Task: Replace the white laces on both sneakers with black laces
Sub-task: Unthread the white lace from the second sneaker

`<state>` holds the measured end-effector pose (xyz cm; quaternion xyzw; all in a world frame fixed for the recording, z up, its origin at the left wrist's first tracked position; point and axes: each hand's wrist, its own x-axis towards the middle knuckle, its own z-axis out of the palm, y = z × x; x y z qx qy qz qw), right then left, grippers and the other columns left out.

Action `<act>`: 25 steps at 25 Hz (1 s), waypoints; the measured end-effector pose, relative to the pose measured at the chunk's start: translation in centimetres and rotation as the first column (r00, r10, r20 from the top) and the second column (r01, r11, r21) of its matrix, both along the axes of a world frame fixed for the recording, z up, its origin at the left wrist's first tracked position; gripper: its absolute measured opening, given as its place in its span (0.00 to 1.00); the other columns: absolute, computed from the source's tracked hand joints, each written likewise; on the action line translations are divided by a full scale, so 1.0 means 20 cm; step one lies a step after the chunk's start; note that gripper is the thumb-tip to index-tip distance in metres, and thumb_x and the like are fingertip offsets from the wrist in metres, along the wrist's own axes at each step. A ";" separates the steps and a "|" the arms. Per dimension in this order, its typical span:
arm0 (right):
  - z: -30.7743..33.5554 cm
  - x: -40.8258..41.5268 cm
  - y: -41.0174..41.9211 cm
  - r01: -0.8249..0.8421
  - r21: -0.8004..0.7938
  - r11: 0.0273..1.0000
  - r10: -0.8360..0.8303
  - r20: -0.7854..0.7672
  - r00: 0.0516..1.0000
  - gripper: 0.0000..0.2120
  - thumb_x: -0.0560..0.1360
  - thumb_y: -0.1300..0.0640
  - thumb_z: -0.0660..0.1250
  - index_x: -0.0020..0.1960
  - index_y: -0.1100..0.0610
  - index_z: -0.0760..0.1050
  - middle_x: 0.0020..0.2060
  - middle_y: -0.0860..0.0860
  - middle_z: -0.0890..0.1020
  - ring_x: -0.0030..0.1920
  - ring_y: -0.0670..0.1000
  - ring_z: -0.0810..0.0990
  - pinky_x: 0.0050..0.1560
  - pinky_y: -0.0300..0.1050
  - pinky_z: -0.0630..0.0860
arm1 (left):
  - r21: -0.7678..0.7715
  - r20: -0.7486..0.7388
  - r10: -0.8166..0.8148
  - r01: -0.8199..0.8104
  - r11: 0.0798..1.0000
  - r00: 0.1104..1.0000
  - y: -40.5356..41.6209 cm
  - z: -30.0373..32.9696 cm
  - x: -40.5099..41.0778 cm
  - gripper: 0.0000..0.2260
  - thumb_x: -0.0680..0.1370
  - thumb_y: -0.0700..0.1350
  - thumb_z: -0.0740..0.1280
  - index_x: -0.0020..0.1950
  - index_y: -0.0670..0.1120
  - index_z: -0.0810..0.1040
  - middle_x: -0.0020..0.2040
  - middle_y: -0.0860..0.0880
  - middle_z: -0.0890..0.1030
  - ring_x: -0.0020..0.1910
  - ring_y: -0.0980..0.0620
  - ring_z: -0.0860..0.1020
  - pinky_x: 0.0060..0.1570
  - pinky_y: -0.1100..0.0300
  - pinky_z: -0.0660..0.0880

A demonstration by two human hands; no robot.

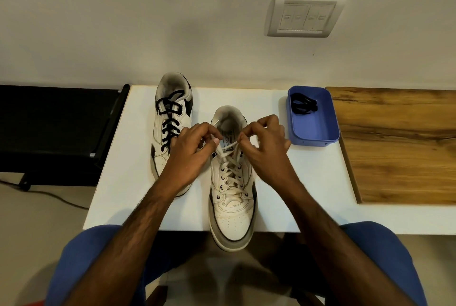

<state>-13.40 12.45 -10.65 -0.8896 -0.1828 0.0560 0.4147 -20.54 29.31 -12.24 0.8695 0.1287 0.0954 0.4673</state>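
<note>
- Already relaced in black: far sneaker [170, 130], set back on the left of the white table [308, 182], heel toward the wall, out of the way of the working area.
- Pulled close instead: near sneaker [232, 187], toe hanging past the table's front edge, probably so the top eyelets sit right under both hands.
- Pinched shut on a strand of the white lace [229, 155] near the tongue: left hand [192, 150], thumb and forefinger pressed together.
- Likewise closed on the other strand: right hand [264, 143], fingers curled, lace stretched taut between the two hands across the top of the shoe.
- Judging by that tension, likely loosening the topmost crossing so the lace can be drawn out eyelet by eyelet.
- Waiting within easy reach of the right hand: spare black lace [302, 104], bundled in the blue tray [318, 133] at the back right, kept contained there rather than tangling on the table.
</note>
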 end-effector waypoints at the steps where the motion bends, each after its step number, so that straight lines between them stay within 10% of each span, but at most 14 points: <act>1: 0.01 0.01 -0.01 0.004 -0.003 1.000 -0.004 0.011 1.000 0.02 0.79 0.50 0.68 0.48 0.46 0.78 0.53 0.46 0.68 0.59 0.46 0.65 0.55 0.45 0.53 | -0.006 0.004 0.002 -0.002 1.000 1.000 0.00 0.00 0.00 0.12 0.75 0.59 0.59 0.51 0.57 0.78 0.47 0.59 0.79 0.53 0.56 0.73 0.60 0.37 0.70; 8: -0.03 -0.05 0.06 -0.153 -0.228 0.962 0.164 0.030 0.986 0.06 0.78 0.45 0.67 0.51 0.46 0.80 0.62 0.46 0.66 0.64 0.50 0.61 0.56 0.46 0.53 | -0.016 0.025 0.007 -0.006 1.000 1.000 0.00 -0.01 0.00 0.13 0.75 0.59 0.59 0.51 0.56 0.79 0.48 0.60 0.79 0.53 0.57 0.74 0.60 0.36 0.70; 15: 0.00 0.02 -0.01 0.112 0.187 0.976 -0.098 -0.081 0.992 0.04 0.73 0.47 0.66 0.40 0.41 0.74 0.56 0.44 0.69 0.62 0.49 0.70 0.66 0.62 0.65 | -0.005 0.019 0.000 0.000 1.000 1.000 0.01 -0.02 0.01 0.13 0.76 0.59 0.58 0.51 0.56 0.79 0.48 0.58 0.80 0.53 0.54 0.74 0.60 0.36 0.69; 25: -0.05 -0.04 0.06 -0.107 -0.076 0.991 0.102 -0.064 0.993 0.05 0.77 0.45 0.69 0.47 0.43 0.75 0.64 0.45 0.68 0.66 0.47 0.62 0.61 0.47 0.55 | -0.026 0.025 0.008 -0.007 1.000 1.000 0.01 -0.01 0.00 0.09 0.78 0.58 0.64 0.55 0.58 0.75 0.45 0.60 0.77 0.49 0.54 0.77 0.58 0.36 0.71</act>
